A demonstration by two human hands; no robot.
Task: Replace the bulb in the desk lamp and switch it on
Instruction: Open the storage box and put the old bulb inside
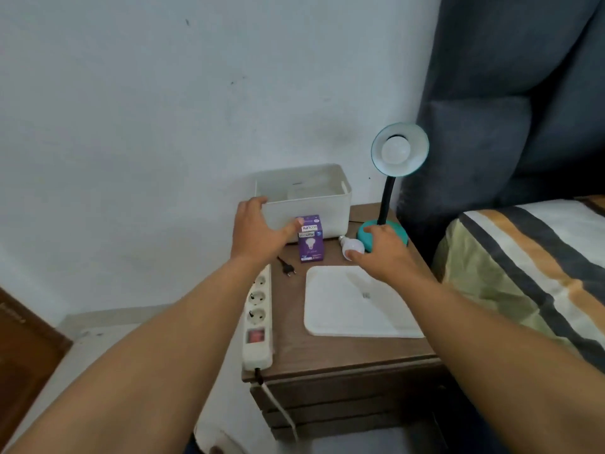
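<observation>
A teal desk lamp (386, 204) stands at the back right of the wooden nightstand (327, 352), its shade facing me with a white bulb (396, 149) screwed in. A loose white bulb (352, 245) lies beside the lamp's base. A purple bulb box (311, 239) stands in front of a white bin. The lamp's black plug (288, 268) lies unplugged near a white power strip (258, 316). My right hand (384, 253) rests over the lamp base, thumb touching the loose bulb. My left hand (258, 232) hovers with spread fingers by the bin and the box.
A white plastic bin (304, 198) sits against the wall at the back. A flat white lid (357, 306) lies on the nightstand's front right. A bed with a striped blanket (530, 263) and a grey headboard (510, 93) is to the right.
</observation>
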